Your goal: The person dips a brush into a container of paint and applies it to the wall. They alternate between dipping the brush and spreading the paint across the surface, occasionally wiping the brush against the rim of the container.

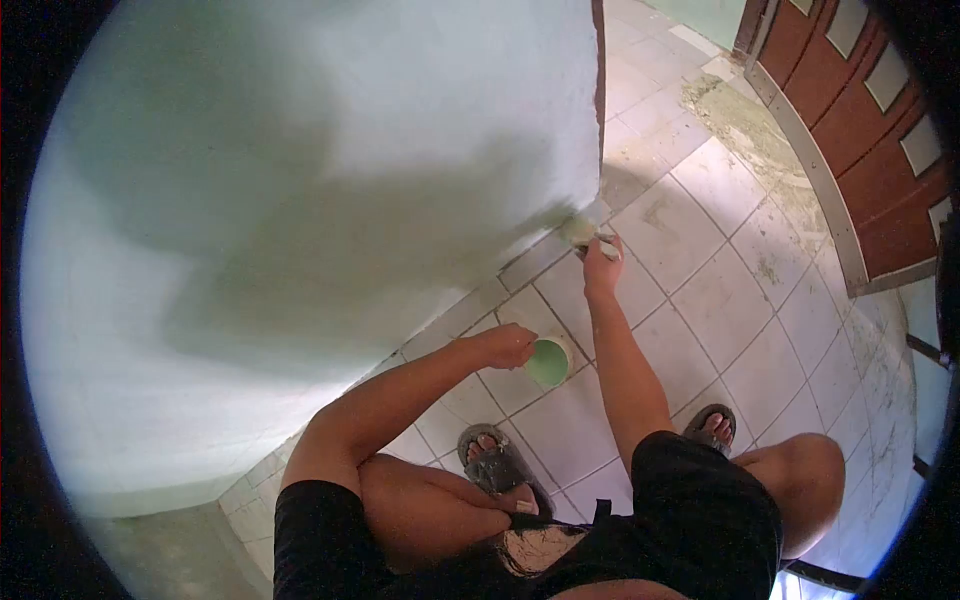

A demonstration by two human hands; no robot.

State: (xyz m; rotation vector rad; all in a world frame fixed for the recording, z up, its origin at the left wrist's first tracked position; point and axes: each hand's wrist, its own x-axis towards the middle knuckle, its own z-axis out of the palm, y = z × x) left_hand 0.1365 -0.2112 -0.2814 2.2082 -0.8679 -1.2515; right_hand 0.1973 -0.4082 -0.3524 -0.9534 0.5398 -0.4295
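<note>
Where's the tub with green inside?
In the head view, the tub is right of centre, between the left hand, which grips it, and the right forearm.

The right hand (603,268) partly hides the brush (579,231); the door (858,130) is cropped

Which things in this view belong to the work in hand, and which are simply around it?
Seemingly part of the work:
brush, in the right hand
cup, green inside, in the left hand
wall beside the brush

Seemingly just around:
red-brown door
sandals, worn
</note>
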